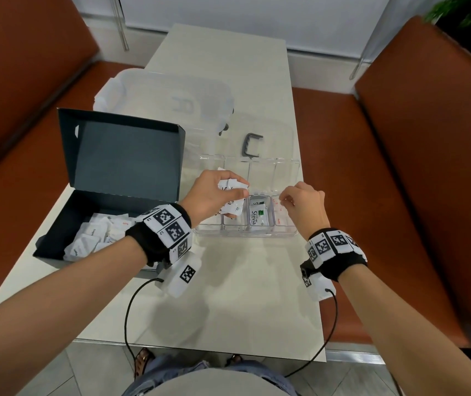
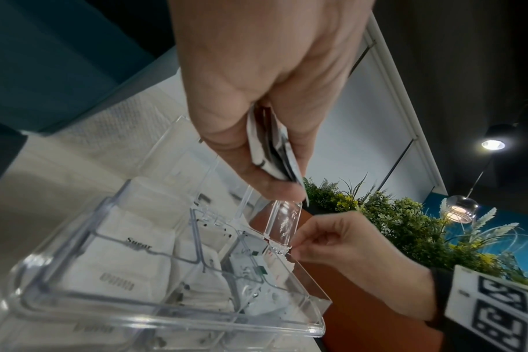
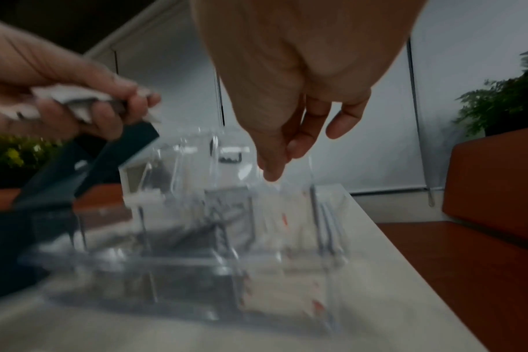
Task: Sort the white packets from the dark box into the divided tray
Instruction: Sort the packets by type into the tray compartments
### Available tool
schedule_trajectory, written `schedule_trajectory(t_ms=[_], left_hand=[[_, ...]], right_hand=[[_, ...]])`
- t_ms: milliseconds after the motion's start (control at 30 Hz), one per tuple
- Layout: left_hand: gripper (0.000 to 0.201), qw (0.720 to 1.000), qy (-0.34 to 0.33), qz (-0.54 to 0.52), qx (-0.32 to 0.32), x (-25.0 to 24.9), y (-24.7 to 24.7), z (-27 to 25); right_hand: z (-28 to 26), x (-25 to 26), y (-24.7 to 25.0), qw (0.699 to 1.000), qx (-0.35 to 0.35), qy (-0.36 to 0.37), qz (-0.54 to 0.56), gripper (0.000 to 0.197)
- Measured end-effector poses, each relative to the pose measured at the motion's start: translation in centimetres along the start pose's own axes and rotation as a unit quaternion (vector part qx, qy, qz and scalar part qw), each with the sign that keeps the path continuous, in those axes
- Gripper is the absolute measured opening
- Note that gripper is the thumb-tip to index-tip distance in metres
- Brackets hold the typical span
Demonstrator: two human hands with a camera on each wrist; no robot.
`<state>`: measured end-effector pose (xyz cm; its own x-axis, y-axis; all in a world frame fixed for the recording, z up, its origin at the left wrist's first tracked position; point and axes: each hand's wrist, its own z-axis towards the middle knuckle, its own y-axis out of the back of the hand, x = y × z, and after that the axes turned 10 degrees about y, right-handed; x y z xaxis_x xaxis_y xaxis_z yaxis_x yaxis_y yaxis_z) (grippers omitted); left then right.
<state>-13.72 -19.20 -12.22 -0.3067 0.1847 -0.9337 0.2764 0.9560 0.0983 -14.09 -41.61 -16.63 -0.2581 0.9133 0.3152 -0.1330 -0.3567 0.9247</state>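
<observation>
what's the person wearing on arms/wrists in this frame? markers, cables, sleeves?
Both forearms are bare, no sleeves, no gloves. Each wrist carries a black fabric band wrapped with white square tiles printed with black fiducial codes: left wrist band, right wrist band. Under each hangs a white camera pod, the left pod bearing its own code. A thin black cable runs from each pod back toward the body.

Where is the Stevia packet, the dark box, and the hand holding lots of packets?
Stevia packet [image 1: 258, 216]: head view, on its printed front.
dark box [image 1: 125, 155]: head view, on its raised lid's inside.
left hand [image 1: 210, 192]: head view, on the hand's back.
</observation>
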Motion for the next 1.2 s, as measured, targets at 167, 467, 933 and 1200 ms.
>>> schedule_trajectory(t_ms=[167,467,933,1200], left_hand=[[0.02,1.0,0.0,-0.019,-0.006,-0.2,-0.1,-0.3],[0.025,0.989,0.076,-0.111,0.066,-1.1,-0.3,-1.5],[0.022,0.985,0.101,-0.133,0.053,-0.1,1.5,-1.8],[0.022,0.988,0.09,-0.116,0.049,-0.5,1.6,-2.3]], right_hand=[[-0.7,4.8,3.1,0.971,-0.083,-0.04,0.219,0.012],[-1.6,10.2,2.9,0.847,-0.042,-0.172,0.501,0.03],[-1.1,3.8,3.3,0.886,0.002,-0.288,0.363,0.011],[0.0,5.8,0.6,0.927,0.041,-0.272,0.256,0.011]])
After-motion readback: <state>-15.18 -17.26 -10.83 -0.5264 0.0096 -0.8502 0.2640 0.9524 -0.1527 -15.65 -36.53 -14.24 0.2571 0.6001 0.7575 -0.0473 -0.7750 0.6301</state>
